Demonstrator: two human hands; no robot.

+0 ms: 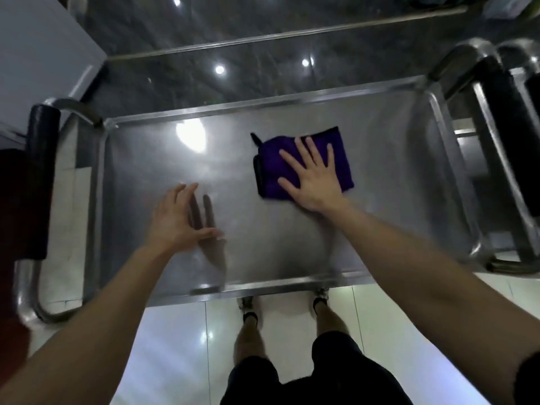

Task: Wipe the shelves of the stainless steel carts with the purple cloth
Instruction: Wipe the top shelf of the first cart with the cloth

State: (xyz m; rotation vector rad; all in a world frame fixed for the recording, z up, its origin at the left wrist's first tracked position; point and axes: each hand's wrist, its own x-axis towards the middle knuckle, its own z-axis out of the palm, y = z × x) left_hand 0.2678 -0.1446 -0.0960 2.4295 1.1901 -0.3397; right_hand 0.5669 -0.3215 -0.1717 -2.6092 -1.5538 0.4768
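Note:
A folded purple cloth [271, 165] with a dark edge lies on the top shelf of a stainless steel cart [394, 176], right of centre. My right hand [311, 178] presses flat on the cloth with fingers straight and spread. My left hand [178, 217] hovers just over the shelf's near left part, fingers straight and holding nothing; its reflection shows in the steel.
The cart has a raised rim and black-padded push handles at the left [39, 182] and right [502, 112] ends. A second steel cart [529, 92] stands close on the right. A dark glossy wall is behind, white tiled floor below, and a pale cabinet [38, 59] at far left.

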